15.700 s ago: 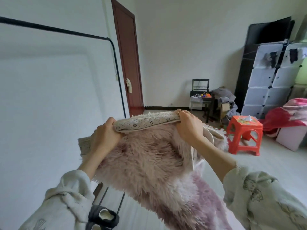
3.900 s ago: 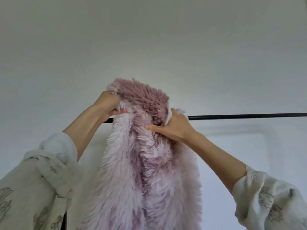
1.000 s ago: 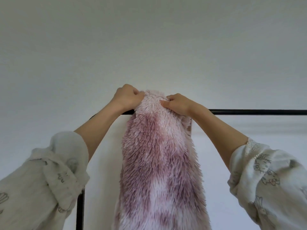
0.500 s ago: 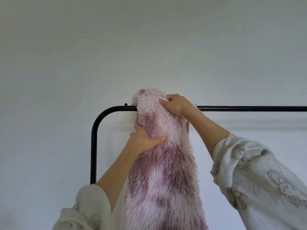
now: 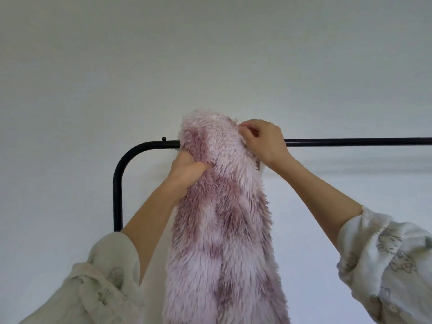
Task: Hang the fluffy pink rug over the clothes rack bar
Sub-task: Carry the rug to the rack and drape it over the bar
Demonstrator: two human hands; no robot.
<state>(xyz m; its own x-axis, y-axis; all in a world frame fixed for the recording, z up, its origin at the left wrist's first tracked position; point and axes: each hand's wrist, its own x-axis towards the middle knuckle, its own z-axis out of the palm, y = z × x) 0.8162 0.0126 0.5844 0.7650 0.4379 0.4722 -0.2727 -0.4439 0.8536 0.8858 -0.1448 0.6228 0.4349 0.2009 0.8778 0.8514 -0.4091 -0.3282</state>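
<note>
Draping over the thin black bar point(image 5: 350, 141), the shaggy pink rug point(image 5: 222, 206) is gripped by both hands point(image 5: 187, 170) point(image 5: 264, 141).

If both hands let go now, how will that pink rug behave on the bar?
Likely floppy: the pink rug bends over the bar and hangs limp. Probably soft, since the left hand sinks into its pile. It may slide; how much hangs behind is hidden.

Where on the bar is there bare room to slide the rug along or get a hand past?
Free: the long bar from the right hand to the frame's right edge. Only a short bare bit lies between the rug and the left corner bend. Crowded: the rug's top, gripped by both hands, left hand at its left edge.
</note>
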